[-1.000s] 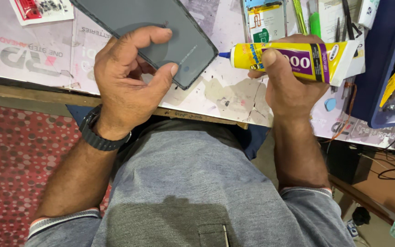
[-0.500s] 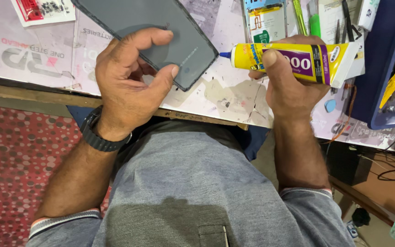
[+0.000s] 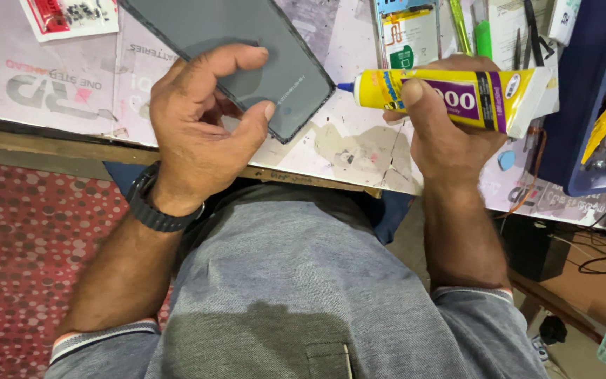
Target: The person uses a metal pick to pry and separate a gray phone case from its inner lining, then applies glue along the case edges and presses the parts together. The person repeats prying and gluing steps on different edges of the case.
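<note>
My left hand (image 3: 201, 130) grips the near end of a flat dark grey phone panel (image 3: 243, 42) that lies tilted over the worktable, thumb on its lower edge and forefinger curled over its face. My right hand (image 3: 443, 133) is shut on a yellow and purple glue tube (image 3: 457, 95), held level. The tube's blue nozzle (image 3: 346, 87) points left and stops a short gap from the panel's right corner, not touching it.
The stained white worktable (image 3: 359, 144) carries a small red-and-white tray of screws (image 3: 71, 15) at the far left, a phone board (image 3: 408, 31) and tweezers behind the tube. A dark blue bin (image 3: 594, 105) with yellow tools stands right. Red dotted floor lies lower left.
</note>
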